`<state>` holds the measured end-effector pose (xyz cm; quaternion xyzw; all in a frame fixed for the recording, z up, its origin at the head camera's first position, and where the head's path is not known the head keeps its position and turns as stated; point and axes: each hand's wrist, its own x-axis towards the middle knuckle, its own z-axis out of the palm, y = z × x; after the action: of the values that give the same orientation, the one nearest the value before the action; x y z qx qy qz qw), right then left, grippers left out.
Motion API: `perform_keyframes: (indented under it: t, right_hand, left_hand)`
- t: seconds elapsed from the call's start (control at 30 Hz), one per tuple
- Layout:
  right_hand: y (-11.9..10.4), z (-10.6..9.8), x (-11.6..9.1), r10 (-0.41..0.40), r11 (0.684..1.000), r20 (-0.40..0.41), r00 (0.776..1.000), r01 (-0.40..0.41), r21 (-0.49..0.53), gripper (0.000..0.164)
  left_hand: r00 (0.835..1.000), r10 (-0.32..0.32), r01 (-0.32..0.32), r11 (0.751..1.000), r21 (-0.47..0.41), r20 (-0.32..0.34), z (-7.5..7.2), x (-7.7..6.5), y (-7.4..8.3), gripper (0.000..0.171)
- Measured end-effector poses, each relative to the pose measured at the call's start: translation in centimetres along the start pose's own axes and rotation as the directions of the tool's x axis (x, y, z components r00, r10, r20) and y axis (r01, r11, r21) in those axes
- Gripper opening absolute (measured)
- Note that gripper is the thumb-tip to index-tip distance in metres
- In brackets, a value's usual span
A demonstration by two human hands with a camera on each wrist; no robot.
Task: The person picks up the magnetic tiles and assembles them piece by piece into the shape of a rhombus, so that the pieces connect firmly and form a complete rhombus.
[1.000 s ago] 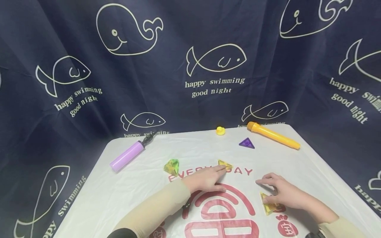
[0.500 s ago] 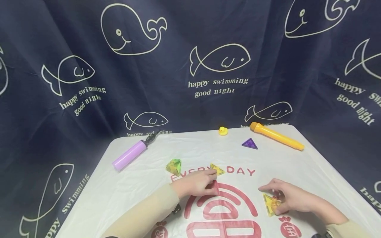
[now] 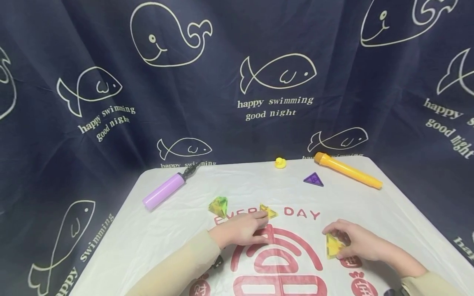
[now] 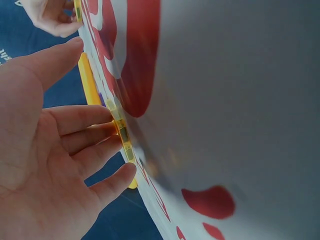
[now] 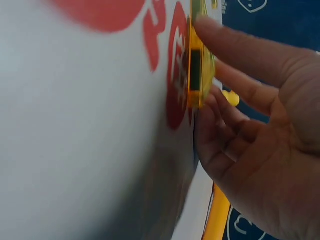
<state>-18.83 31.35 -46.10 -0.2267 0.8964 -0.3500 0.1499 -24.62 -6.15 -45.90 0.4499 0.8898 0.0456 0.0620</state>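
Observation:
My left hand (image 3: 240, 228) reaches over the red print with its fingertips at a translucent yellow triangle tile (image 3: 270, 211). In the left wrist view the fingers (image 4: 92, 135) extend to the tile's edge (image 4: 124, 134), thumb held apart. My right hand (image 3: 361, 240) pinches a second yellow triangle tile (image 3: 333, 246) between thumb and fingers. The right wrist view has the thumb (image 5: 235, 42) on this tile's edge (image 5: 195, 70), with the other fingers curled behind it. Left of the hands, green and yellow triangle tiles (image 3: 218, 206) form a small pointed shape.
On the white tablecloth (image 3: 122, 246) with red print, a purple pump (image 3: 164, 192) with black handle lies at back left. A yellow rubber duck (image 3: 280, 163), a purple triangle tile (image 3: 314, 179) and an orange tube-like stick (image 3: 348, 171) lie at the back right. A dark curtain (image 3: 222, 82) hangs behind.
The left hand has drawn its yellow tile leftward, closer to the green and yellow shape. The right hand's fingers have closed around the other yellow tile, which has turned slightly.

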Motion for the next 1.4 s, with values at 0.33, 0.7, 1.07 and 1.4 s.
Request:
perform_keyframes:
  t: [0.33, 0.7, 1.07, 1.4]
  right_hand:
    - [-2.6, 1.3, 4.9, 0.126, 0.983, -0.194, 0.973, -0.148, -0.107, 0.063]
    - [-3.2, 2.4, 10.5, 0.150, 0.989, -0.295, 0.944, -0.139, 0.057, 0.057]
    - [-4.3, 3.3, 14.2, 0.145, 0.988, -0.369, 0.918, -0.114, 0.103, 0.038]
    - [-5.6, 4.4, 16.4, 0.062, 0.997, -0.351, 0.934, -0.043, 0.064, 0.027]
  left_hand:
    - [1.000, -0.003, 0.003, 1.000, -0.016, -0.006, 0.4, 0.0, -0.1, 0.061]
    - [1.000, -0.001, 0.001, 0.999, -0.043, 0.003, 0.3, -0.1, 0.2, 0.057]
    - [1.000, -0.008, 0.008, 0.999, -0.036, 0.009, -0.1, -0.1, 0.0, 0.061]
    - [1.000, -0.014, 0.015, 0.999, -0.044, 0.014, -0.2, -0.1, -0.1, 0.061]
